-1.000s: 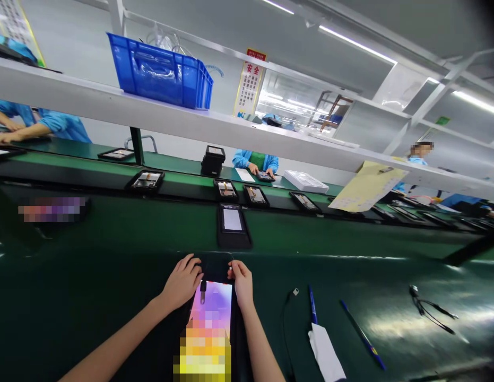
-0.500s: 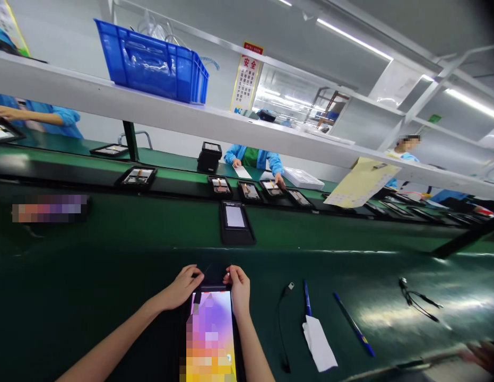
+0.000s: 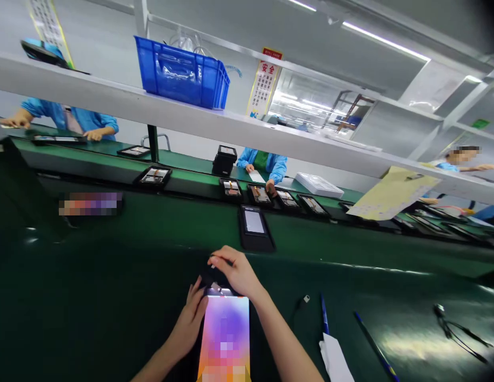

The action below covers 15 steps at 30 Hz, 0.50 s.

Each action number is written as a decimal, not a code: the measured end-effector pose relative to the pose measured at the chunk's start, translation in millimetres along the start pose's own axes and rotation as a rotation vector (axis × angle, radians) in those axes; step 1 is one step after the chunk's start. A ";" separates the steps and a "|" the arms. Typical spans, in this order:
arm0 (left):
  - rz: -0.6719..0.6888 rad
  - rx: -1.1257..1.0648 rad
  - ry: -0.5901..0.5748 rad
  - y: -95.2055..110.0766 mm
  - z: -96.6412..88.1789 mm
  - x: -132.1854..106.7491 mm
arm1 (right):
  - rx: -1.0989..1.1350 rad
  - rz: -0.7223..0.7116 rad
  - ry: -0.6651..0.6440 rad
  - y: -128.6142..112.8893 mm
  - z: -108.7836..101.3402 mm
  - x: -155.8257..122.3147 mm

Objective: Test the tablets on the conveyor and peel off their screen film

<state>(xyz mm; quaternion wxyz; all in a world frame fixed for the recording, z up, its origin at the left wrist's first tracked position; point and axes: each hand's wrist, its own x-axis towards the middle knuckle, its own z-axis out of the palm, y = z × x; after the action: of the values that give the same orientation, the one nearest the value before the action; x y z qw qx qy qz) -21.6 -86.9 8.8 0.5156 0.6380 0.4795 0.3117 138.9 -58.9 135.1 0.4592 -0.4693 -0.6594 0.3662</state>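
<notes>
A tablet-like screen [image 3: 226,331], lit in purple and orange and partly pixelated, lies in front of me. My left hand [image 3: 188,321] grips its upper left corner, thumb against the edge and fingers reaching past the top. Just beyond the top edge, my right hand [image 3: 235,271] is closed in a pinch around something small and dark that I cannot make out. Between the hands, a small pale, metallic-looking piece [image 3: 217,288] sits at the top edge of the screen.
A short cable [image 3: 305,300], a blue pen [image 3: 324,313], white paper [image 3: 335,358], another pen [image 3: 376,345] and a black cable [image 3: 453,326] lie to the right. Ahead are a device with a white screen [image 3: 254,223], opened devices [image 3: 259,194], a shelf [image 3: 247,121] and co-workers.
My right hand has moved left across the top of the tablet, still pinching. My left hand has drawn back onto the corner. The dark strip over the screen's upper left is gone. The view has shifted left.
</notes>
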 end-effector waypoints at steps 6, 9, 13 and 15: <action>-0.033 -0.209 0.063 23.5 11.8 -22.3 | -0.055 -0.024 -0.084 -24.4 2.7 -5.6; 0.052 -0.296 0.059 27.2 14.3 -29.5 | 0.080 -0.109 -0.042 -45.9 -2.1 -5.4; 0.226 -0.295 0.055 27.4 13.6 -41.2 | -0.027 -0.107 -0.116 -61.7 -3.3 -16.6; 0.313 -0.246 0.070 26.8 11.7 -46.1 | -0.196 -0.061 -0.198 -60.8 -3.2 -26.1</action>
<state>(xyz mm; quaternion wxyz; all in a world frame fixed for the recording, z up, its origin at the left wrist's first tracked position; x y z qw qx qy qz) -19.4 -134.4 35.7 0.5180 0.6258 0.3503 0.4661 128.3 -101.4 184.9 0.3548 -0.4531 -0.7482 0.3303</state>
